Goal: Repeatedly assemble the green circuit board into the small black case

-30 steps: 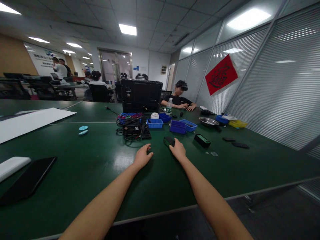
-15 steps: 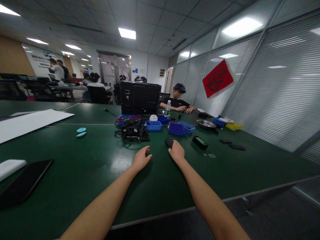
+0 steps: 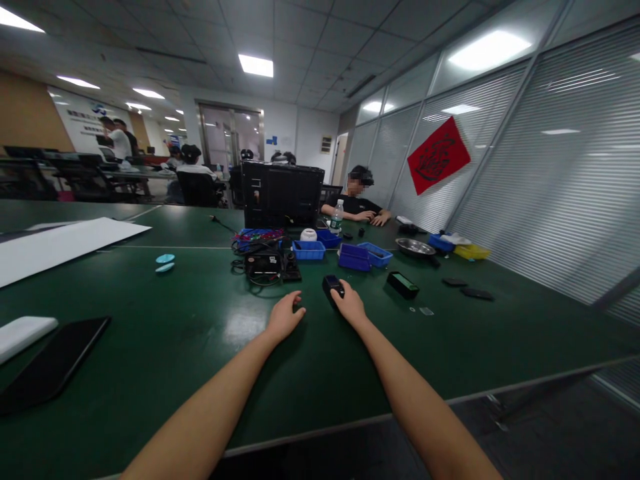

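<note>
My right hand is closed around a small black handheld device, its thumb lying along the near side. A dark, screen-like panel shows on the device's upper face; the fingers hide part of its right side. To the left, my left hand rests on the green table with thumb and fingers apart and nothing in it. Just beyond the left hand sits a black boxy unit with cables. Right of the right hand lies an open black case with a green inside.
Blue trays, a metal bowl, a water bottle and a monitor stand farther back. A person sits across the table. At left lie a black tablet-like slab and white sheets.
My right hand has turned the black device, so its screen-like face now shows, and has moved slightly left. My left hand stays in place.
</note>
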{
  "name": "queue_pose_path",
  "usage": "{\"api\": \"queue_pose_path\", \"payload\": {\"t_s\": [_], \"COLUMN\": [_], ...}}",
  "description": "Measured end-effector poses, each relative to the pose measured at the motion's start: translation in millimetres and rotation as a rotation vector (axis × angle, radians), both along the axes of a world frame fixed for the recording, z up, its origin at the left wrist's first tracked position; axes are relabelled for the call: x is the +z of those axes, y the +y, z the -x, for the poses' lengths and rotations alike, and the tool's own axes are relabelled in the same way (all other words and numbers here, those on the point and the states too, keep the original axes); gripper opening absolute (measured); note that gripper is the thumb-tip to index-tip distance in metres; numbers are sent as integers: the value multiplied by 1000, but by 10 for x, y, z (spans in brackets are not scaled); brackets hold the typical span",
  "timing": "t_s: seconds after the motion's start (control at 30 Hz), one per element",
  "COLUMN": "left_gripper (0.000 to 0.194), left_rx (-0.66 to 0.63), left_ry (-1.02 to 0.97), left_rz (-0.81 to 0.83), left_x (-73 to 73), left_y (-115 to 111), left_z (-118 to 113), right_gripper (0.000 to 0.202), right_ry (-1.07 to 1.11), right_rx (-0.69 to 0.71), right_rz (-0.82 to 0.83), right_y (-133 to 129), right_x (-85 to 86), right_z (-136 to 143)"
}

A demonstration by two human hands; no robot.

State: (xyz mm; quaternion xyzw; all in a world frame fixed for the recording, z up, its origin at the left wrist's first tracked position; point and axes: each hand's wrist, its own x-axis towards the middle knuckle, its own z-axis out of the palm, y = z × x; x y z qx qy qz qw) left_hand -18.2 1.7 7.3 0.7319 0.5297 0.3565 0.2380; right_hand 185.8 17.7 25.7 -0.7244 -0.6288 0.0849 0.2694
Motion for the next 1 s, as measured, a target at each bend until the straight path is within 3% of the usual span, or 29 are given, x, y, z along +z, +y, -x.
{"api": "queue_pose_path", "payload": {"t_s": [0.17,0.37,0.6,0.77,1.0], "left_gripper": [48,68,89,72,61], "left_rx": [21,91,222,236,272], "left_ry": [-18,-52,36,73,36], "left_rz": [21,-52,-24,39,48], "left_x": [29,-18,14,52,80], "left_y": [-14,25,-14,-78,-175], "left_z": [-12,-12,-153,-202,-44], "right_gripper": [51,42,45,45,41], "right_ry": [106,419,700,732,740], "right_rx": [66,363,191,150,85], "right_rz": [-17,-103,-167,-188,-258], "right_y": [-61,-105,69,100,113], "right_x": [-21,-107,-264,-251,-227], "right_z": [186,476,400,367,207]}}
